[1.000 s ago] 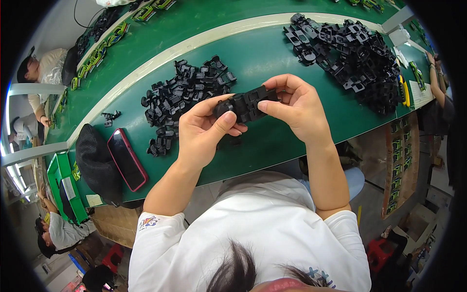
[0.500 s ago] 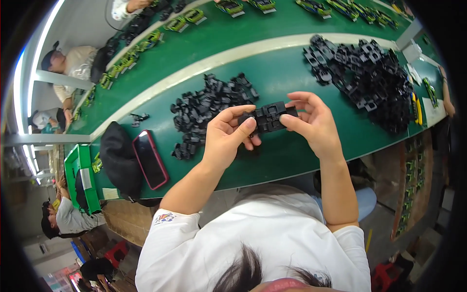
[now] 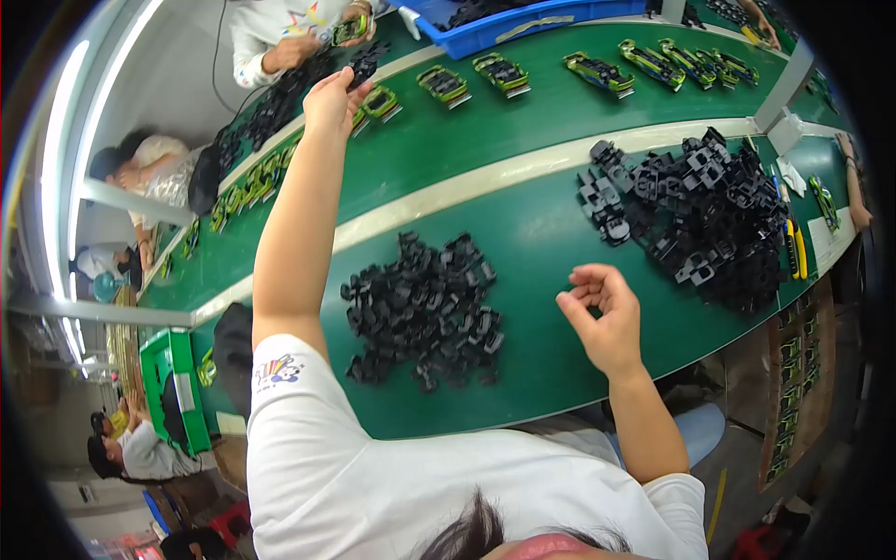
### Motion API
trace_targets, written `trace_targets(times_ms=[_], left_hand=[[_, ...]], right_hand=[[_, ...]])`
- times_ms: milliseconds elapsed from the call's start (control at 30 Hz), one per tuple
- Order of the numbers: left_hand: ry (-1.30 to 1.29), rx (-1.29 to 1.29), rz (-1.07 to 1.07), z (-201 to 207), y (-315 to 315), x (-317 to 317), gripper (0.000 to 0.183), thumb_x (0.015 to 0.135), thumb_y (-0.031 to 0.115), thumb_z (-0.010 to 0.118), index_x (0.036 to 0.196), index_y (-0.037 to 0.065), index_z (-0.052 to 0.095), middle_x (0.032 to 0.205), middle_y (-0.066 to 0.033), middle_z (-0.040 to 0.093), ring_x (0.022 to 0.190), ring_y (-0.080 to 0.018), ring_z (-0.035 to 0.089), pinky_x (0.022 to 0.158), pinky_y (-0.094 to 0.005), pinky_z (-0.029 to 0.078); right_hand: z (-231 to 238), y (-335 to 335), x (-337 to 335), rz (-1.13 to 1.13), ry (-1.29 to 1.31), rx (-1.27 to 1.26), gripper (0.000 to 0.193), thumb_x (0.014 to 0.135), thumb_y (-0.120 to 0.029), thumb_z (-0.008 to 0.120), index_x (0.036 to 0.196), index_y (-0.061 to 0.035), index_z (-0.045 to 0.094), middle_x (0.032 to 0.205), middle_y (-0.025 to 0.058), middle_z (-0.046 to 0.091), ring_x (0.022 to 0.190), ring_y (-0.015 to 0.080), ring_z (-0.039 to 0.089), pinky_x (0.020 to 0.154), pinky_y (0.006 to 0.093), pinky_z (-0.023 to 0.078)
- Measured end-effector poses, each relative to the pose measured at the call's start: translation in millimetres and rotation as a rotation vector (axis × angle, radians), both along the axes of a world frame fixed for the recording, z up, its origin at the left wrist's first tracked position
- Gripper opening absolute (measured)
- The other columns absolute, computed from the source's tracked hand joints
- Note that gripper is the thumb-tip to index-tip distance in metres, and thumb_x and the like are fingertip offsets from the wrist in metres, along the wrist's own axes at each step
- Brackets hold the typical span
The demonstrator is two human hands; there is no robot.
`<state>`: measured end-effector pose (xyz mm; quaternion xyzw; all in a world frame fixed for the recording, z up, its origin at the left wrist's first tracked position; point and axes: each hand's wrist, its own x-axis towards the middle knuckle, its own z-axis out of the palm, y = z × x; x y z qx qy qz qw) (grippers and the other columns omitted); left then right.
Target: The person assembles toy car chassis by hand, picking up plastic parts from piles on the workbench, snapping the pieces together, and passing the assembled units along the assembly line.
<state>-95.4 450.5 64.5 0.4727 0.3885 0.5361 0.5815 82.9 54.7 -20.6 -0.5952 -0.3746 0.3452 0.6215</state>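
My left hand [image 3: 329,105] is stretched far over the green bench, its fingers closed on a black moulded plastic part [image 3: 364,67]. That part is up by the far row of green-and-black toy-car-like pieces [image 3: 381,103], and whether it touches anything I cannot tell. Above the near worktop, my right hand [image 3: 609,322] is empty, its fingers loosely curled with a gap between thumb and forefinger. To its left lies a heap of small black plastic parts [image 3: 420,308]. A larger heap of black plastic frames [image 3: 695,210] is beyond it at the right.
A pale raised strip [image 3: 523,161] divides the bench lengthwise. Across it, a co-worker's hand [image 3: 291,52] is close to my left hand. A blue bin [image 3: 504,35] stands at the back, a green crate [image 3: 196,411] at the left. Yellow-handled pliers [image 3: 796,250] lie right. A metal post [image 3: 784,93] rises there.
My left hand has swung forward and left across the strip with the black part. My right hand has let go of it and dropped back slightly. The view has shifted.
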Motion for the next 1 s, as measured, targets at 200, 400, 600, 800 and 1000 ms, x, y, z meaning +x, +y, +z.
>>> trace_targets(times_ms=[200, 400, 600, 800, 1000], left_hand=[[0.086, -0.207, 0.385, -51, 129, 79, 0.031, 0.080, -0.010, 0.052, 0.108, -0.001, 0.041, 0.097, -0.0149, 0.051, 0.069, -0.0259, 0.060, 0.047, -0.0307, 0.056], [0.061, -0.302, 0.239, -116, 268, 52, 0.030, 0.078, -0.007, 0.052, 0.105, -0.002, 0.039, 0.100, -0.0148, 0.050, 0.066, -0.0291, 0.058, 0.046, -0.0328, 0.055], [0.105, -0.276, 0.340, -76, 181, 109, 0.034, 0.078, 0.000, 0.059, 0.102, -0.012, 0.038, 0.100, -0.0203, 0.051, 0.070, -0.0280, 0.062, 0.051, -0.0333, 0.058], [0.553, 0.292, -0.092, -10, -11, 84, 0.044, 0.077, 0.019, 0.069, 0.110, -0.006, 0.054, 0.093, -0.0120, 0.060, 0.068, -0.0161, 0.061, 0.053, -0.0234, 0.049], [0.489, 0.413, -0.397, 30, -213, 38, 0.016, 0.081, 0.011, 0.065, 0.094, 0.001, 0.063, 0.072, -0.0014, 0.061, 0.061, -0.0038, 0.053, 0.047, -0.0160, 0.037]], right_hand=[[5, 7, 3, -0.079, -0.250, -0.058, 0.017, 0.071, -0.002, 0.069, 0.083, 0.0009, 0.058, 0.082, 0.0086, 0.057, 0.061, 0.0122, 0.056, 0.051, 0.0215, 0.047], [3, 12, 6, -0.087, -0.315, 0.020, 0.013, 0.069, -0.002, 0.069, 0.074, -0.0008, 0.057, 0.075, 0.0075, 0.058, 0.054, 0.0118, 0.053, 0.046, 0.0203, 0.045], [-2, 12, 9, -0.110, -0.301, -0.016, 0.013, 0.069, -0.004, 0.069, 0.073, -0.0021, 0.057, 0.076, 0.0065, 0.057, 0.054, 0.0123, 0.053, 0.045, 0.0220, 0.044], [25, 36, 27, -0.361, -1.057, -0.030, 0.017, 0.067, -0.013, 0.069, 0.077, -0.0066, 0.057, 0.095, 0.0089, 0.056, 0.082, 0.0256, 0.054, 0.064, 0.0336, 0.047], [20, 83, 47, -0.330, -1.359, -0.430, 0.018, 0.065, -0.016, 0.067, 0.078, -0.0066, 0.060, 0.075, 0.0112, 0.062, 0.072, 0.0280, 0.063, 0.058, 0.0354, 0.051]])
